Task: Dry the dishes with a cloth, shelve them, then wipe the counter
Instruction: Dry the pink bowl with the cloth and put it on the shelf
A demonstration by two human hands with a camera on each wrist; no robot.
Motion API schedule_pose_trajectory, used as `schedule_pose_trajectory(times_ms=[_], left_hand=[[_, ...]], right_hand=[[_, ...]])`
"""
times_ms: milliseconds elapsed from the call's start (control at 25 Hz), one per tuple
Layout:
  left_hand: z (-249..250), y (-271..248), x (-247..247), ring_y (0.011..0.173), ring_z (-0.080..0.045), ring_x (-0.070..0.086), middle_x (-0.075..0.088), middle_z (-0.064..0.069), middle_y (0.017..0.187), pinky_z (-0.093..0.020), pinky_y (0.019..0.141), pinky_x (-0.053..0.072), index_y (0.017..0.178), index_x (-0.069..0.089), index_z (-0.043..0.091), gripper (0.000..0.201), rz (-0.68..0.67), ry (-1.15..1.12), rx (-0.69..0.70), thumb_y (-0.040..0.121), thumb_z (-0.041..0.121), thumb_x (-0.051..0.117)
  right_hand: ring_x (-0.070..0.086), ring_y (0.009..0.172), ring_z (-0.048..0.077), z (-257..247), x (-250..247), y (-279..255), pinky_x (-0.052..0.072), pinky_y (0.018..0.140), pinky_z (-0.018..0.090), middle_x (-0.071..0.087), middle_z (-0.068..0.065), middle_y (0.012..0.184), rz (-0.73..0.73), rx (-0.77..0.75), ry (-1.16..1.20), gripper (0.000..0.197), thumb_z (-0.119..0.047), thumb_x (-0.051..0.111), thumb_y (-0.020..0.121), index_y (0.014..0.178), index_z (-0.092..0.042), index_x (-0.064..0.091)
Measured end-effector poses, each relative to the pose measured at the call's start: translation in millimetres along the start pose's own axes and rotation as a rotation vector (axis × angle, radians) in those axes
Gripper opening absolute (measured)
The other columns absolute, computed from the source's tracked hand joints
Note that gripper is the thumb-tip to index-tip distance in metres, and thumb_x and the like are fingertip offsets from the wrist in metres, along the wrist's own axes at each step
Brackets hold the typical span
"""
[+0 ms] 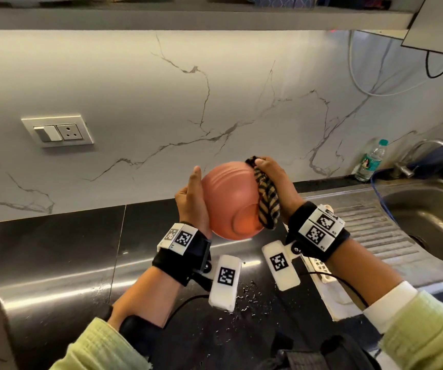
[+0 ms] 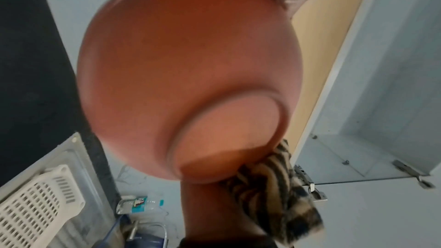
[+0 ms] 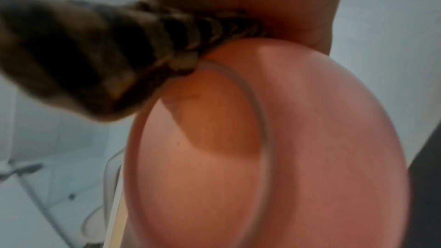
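Note:
A terracotta-coloured bowl point(image 1: 228, 198) is held in the air above the black counter point(image 1: 55, 257), its round base turned toward me. My left hand point(image 1: 192, 193) grips its left side with the thumb lying up along the outer wall; the other fingers are hidden behind the bowl. My right hand point(image 1: 271, 174) clutches a bunched tan-and-black striped cloth point(image 1: 267, 201) and presses it against the bowl's right side. The left wrist view shows the bowl point(image 2: 190, 59) from below with the cloth point(image 2: 274, 191) at its base ring. The right wrist view, blurred, shows the bowl point(image 3: 310, 139) and the cloth point(image 3: 83, 54).
A steel sink point(image 1: 428, 209) with a ribbed drainboard point(image 1: 369, 231), a tap point(image 1: 428, 145) and a water bottle point(image 1: 371, 161) lies to the right. A white slotted tray point(image 2: 35, 205) sits on the drainboard. Water drops point(image 1: 241, 297) speckle the counter. A shelf point(image 1: 188, 17) runs overhead.

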State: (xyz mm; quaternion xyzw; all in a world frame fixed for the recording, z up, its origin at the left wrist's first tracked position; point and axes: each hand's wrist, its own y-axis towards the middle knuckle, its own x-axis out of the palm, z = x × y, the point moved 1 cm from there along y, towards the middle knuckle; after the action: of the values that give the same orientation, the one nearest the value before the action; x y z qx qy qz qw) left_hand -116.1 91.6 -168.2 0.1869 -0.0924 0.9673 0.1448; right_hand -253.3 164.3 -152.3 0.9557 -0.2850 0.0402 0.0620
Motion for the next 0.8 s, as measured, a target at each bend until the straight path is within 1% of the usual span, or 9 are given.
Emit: schedule_pose_trajectory(times_ms=[40,120,200,280,400,480,600,720,800], left_hand=[[-1.5,-1.6,-2.5,0.055,-0.021,0.041,0.037,-0.006,0.056,-0.032,0.056,0.042,0.059,0.036,0.016,0.046,-0.018,0.002,0.025,0.084,0.048,0.057],[-2.4,6.2,-12.5,0.052,-0.019,0.037,0.035,-0.006,0.053,-0.029,0.055,0.035,0.055,0.037,0.015,0.049,-0.137,0.26,0.288,0.075,0.056,0.055],[9.5,15.4,-13.4,0.049,-0.014,0.042,0.047,0.001,0.052,-0.025,0.052,0.035,0.056,0.048,0.019,0.037,-0.37,0.647,0.519,0.073,0.052,0.048],[18.7,13.7,-2.3,0.057,-0.018,0.055,0.061,0.0,0.061,-0.029,0.052,0.043,0.067,0.059,0.018,0.032,-0.573,0.795,0.602,0.075,0.047,0.046],[20.5,11.0,8.5,0.05,-0.023,0.052,0.058,-0.002,0.053,-0.033,0.047,0.042,0.058,0.059,0.01,0.043,-0.531,0.759,0.632,0.076,0.048,0.049],[19.6,15.9,5.8,0.043,-0.017,0.039,0.046,0.003,0.044,-0.025,0.045,0.032,0.046,0.051,0.012,0.049,-0.385,0.595,0.58,0.074,0.051,0.058],[20.5,20.2,3.6,0.053,-0.024,0.045,0.05,-0.015,0.056,-0.036,0.053,0.041,0.052,0.053,-0.004,0.059,-0.249,0.252,0.325,0.072,0.049,0.071],[15.6,13.2,1.4,0.063,-0.025,0.058,0.061,-0.012,0.065,-0.043,0.067,0.053,0.055,0.062,0.013,0.036,-0.066,0.07,0.034,0.078,0.038,0.071],[11.5,12.6,-0.6,0.069,-0.026,0.06,0.063,-0.009,0.075,-0.042,0.07,0.054,0.071,0.061,0.014,0.03,0.07,-0.075,-0.119,0.08,0.041,0.069]], right_hand=[[0.056,0.074,0.014,3.2,-0.7,-0.6,0.045,0.074,0.033,0.058,0.001,0.079,-0.003,0.058,0.107,0.018,-0.033,0.057,0.077,0.081,-0.016,0.058],[0.053,0.06,0.01,2.7,-2.1,-2.7,0.042,0.064,0.029,0.056,-0.004,0.064,0.019,0.054,0.132,0.014,-0.029,0.061,0.074,0.066,-0.018,0.058],[0.053,0.058,0.006,-2.5,-8.4,-0.6,0.042,0.062,0.026,0.056,-0.012,0.058,-0.027,-0.166,-0.306,0.017,-0.037,0.06,0.071,0.06,-0.025,0.058],[0.054,0.062,0.008,-12.1,-2.6,1.5,0.045,0.064,0.029,0.055,-0.01,0.058,-0.156,-0.349,-0.732,0.023,-0.047,0.051,0.072,0.061,-0.027,0.055],[0.059,0.07,0.013,-23.6,10.2,4.0,0.049,0.07,0.035,0.06,-0.006,0.068,-0.133,-0.437,-0.739,0.029,-0.046,0.049,0.078,0.074,-0.019,0.06],[0.062,0.082,0.013,-19.6,12.8,3.1,0.05,0.078,0.036,0.065,-0.005,0.081,-0.118,-0.394,-0.546,0.028,-0.044,0.051,0.082,0.086,-0.019,0.062],[0.06,0.094,0.014,-8.3,9.9,2.2,0.048,0.087,0.036,0.064,-0.003,0.095,-0.082,-0.329,-0.255,0.021,-0.039,0.053,0.082,0.097,-0.025,0.059],[0.058,0.101,0.017,6.9,3.9,3.8,0.046,0.095,0.042,0.063,0.002,0.104,-0.006,-0.204,-0.077,0.041,-0.047,0.053,0.073,0.104,-0.021,0.058],[0.057,0.111,0.023,21.4,6.0,3.7,0.043,0.101,0.047,0.06,0.011,0.118,0.048,-0.147,0.043,0.064,-0.052,0.055,0.072,0.119,-0.009,0.053]])
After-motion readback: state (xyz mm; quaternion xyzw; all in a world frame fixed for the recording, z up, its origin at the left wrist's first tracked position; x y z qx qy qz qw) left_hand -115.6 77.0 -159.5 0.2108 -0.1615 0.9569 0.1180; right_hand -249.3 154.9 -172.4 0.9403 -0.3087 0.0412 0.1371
